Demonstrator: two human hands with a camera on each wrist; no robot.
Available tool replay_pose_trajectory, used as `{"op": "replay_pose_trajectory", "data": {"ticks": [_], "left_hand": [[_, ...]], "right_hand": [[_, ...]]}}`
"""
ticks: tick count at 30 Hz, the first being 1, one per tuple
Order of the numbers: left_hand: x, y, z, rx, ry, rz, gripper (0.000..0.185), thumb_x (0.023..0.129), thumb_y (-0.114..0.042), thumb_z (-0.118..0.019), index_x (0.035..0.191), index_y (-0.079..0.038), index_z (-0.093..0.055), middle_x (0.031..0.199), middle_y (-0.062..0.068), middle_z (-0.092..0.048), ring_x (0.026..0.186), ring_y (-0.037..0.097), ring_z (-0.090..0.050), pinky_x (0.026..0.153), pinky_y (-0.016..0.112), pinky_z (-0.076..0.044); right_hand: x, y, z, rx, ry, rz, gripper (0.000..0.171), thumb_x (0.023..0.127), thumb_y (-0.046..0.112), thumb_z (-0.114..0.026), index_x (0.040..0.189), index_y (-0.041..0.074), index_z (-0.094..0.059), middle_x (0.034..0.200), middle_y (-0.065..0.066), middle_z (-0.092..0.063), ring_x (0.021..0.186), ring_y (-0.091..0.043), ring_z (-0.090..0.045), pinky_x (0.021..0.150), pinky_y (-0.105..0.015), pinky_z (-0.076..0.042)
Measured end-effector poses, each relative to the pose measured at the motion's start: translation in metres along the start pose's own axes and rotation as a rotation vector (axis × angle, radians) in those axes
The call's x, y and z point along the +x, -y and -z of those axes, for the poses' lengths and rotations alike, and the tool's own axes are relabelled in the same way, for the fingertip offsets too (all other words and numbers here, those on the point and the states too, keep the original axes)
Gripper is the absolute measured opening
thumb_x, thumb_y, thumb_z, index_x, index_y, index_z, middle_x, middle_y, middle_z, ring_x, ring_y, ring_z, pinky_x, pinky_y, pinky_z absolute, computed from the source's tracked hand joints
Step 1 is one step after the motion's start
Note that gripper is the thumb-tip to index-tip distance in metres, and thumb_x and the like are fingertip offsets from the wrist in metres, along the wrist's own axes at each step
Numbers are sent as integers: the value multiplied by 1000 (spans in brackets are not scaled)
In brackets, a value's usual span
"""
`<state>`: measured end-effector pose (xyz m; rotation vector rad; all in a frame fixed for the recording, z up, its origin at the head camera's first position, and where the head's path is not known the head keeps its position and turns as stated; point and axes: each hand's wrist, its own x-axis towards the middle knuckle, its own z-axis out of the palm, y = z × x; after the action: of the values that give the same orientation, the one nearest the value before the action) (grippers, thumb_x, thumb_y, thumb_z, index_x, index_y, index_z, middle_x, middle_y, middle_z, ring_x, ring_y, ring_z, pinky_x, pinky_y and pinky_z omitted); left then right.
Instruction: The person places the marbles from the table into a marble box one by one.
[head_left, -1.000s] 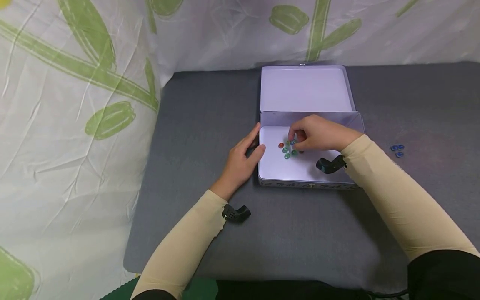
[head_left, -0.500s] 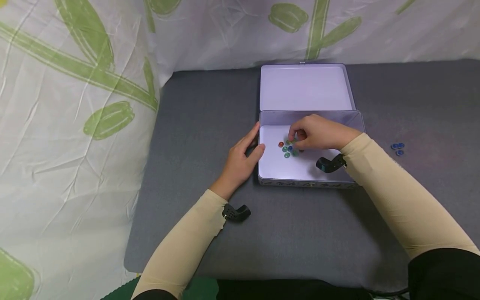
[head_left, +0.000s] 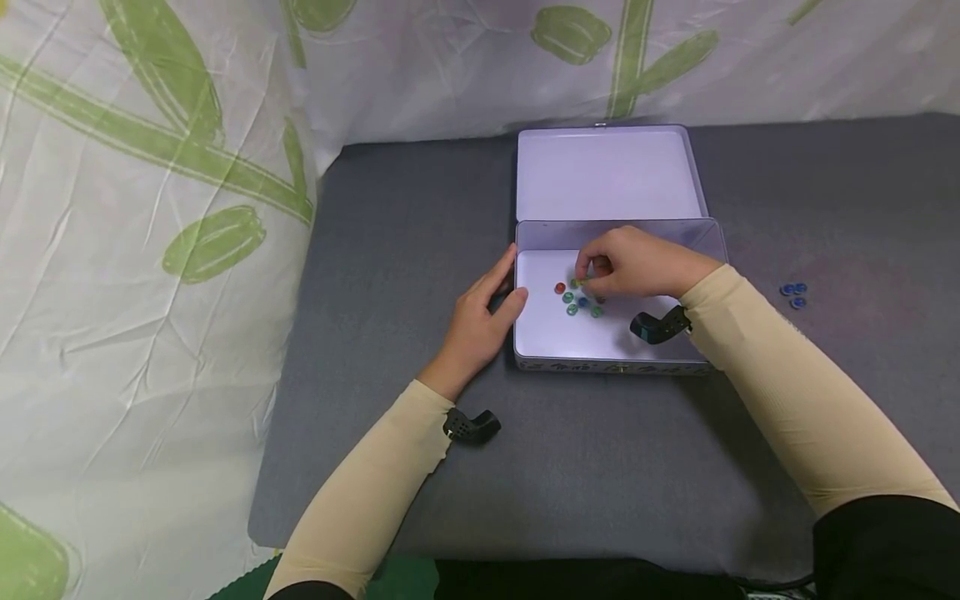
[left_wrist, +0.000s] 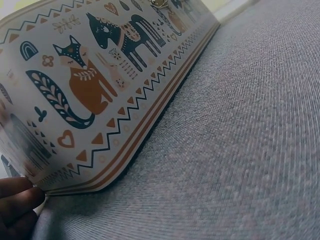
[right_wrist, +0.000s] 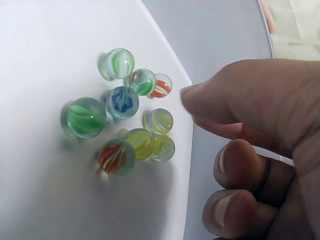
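An open purplish-white tin box (head_left: 547, 342) holds several glass marbles, among them a blue one (right_wrist: 123, 102), a green one (right_wrist: 86, 117), a yellow one (right_wrist: 140, 143) and an orange one (right_wrist: 116, 157). Over these hovers my right hand (head_left: 633, 262). Its thumb and index tips are near each other, with no marble showing between them, and the other fingers curl loosely. My left hand (head_left: 474, 333) rests against the box's left side, fingers extended along the wall and thumb at the rim. Fox and horse prints decorate the box's outer wall (left_wrist: 85, 115).
The box's lid (head_left: 607, 175) lies folded back behind it. Several small blue pieces (head_left: 793, 293) are grouped on the grey tabletop (head_left: 405, 250) to the right. A leaf-patterned curtain (head_left: 450, 75) hangs along the back and left.
The blue marble at my right fingertips has dropped away and rolled slightly nearer me among the others. A green marble has shifted right. Both hands stay nearly in place.
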<state>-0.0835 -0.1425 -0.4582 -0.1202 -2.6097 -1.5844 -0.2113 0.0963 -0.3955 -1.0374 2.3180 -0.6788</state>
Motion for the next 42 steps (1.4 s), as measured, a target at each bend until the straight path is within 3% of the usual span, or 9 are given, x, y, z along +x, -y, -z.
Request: {"op": "replay_pose_trajectory", "data": {"ticks": [13, 20, 34, 42], "left_hand": [[-1, 1, -4, -8, -3, -1, 64, 103, -44, -54, 163, -25, -42, 164, -3, -45, 143, 17, -53, 122, 40, -37], [-1, 4, -6, -24, -9, -1, 63, 104, -43, -55, 163, -26, -42, 164, -4, -44, 145, 17, -50, 123, 39, -36], [-1, -1, -2, -22, -17, -1, 64, 103, -43, -55, 163, -25, -42, 164, -1, -45, 142, 20, -54, 122, 41, -38], [0, -2, -3, -26, -12, 2, 63, 104, -41, -55, 163, -25, -42, 165, -3, -44, 142, 20, -54, 121, 41, -38]], "right_hand": [[-8, 4, 7, -1, -64, -31, 8, 97, 10, -70, 100, 6, -76, 70, -3, -54, 64, -16, -47, 59, -31, -40], [-23, 6, 17, -58, -133, -20, 11, 96, 8, -69, 104, 6, -76, 71, -4, -55, 67, -18, -49, 64, -33, -41], [-91, 2, 49, -111, -317, -115, 13, 100, 18, -71, 110, 12, -78, 77, 0, -62, 63, -14, -50, 60, -27, -41], [-137, -23, 61, -39, -380, -304, 24, 103, 30, -67, 118, 13, -76, 85, -5, -67, 61, -16, -50, 54, -28, -41]]}}
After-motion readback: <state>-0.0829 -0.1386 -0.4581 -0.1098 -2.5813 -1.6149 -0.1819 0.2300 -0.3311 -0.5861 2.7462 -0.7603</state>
